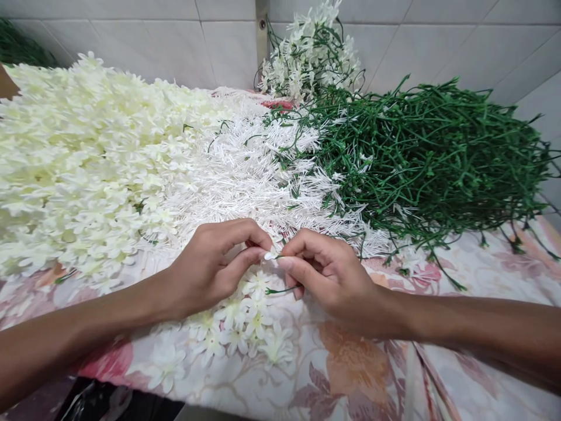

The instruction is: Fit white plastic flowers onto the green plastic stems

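Note:
My left hand [214, 266] and my right hand [326, 272] meet fingertip to fingertip over the floral cloth. The left thumb and forefinger pinch a small white flower [270, 255]. Fingers of the right hand are closed round a thin green stem [280, 290], whose tip points at that flower. Under the hands lies a stem with several white flowers on it [245, 327].
A big heap of cream flowers [83, 164] fills the left. White spiky plastic pieces [249, 169] lie in the middle. A pile of bare green stems [429, 152] is at the right, with flowered stems [311, 55] behind against the tiled wall. The floral cloth [359, 380] covers the table.

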The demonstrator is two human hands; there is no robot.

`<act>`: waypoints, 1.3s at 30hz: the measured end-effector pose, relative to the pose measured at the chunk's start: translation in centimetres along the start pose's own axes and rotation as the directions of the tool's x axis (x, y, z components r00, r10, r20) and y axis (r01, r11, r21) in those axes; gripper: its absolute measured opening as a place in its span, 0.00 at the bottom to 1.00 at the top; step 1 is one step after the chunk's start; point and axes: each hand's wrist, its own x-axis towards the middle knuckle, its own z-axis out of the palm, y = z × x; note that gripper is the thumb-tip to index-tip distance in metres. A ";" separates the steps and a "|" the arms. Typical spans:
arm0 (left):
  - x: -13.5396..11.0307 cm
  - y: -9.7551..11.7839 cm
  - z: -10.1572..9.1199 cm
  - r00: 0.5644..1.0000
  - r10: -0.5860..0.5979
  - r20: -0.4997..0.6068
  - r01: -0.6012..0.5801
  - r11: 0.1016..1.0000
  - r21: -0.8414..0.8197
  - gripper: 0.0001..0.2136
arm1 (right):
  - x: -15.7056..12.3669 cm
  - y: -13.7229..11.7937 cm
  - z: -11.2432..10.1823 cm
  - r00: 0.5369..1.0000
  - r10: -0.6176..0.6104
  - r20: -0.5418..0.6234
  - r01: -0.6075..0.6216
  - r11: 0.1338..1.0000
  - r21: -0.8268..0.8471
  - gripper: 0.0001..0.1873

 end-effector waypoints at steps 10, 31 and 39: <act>-0.1 0.2 -0.1 1.000 -0.022 0.004 0.022 0.999 -0.043 0.05 | 0.2 -0.3 -0.2 1.000 -0.004 0.028 0.002 0.997 0.073 0.09; 0.7 -0.7 -0.3 0.974 -0.222 -0.039 0.194 0.915 -0.354 0.13 | 0.4 -0.1 -0.1 0.998 0.061 -0.024 -0.058 0.989 0.136 0.12; 0.6 -0.1 -0.4 0.975 -0.217 0.045 0.219 0.911 -0.351 0.16 | 0.4 0.4 0.3 0.991 -0.032 -0.133 0.033 0.999 0.005 0.10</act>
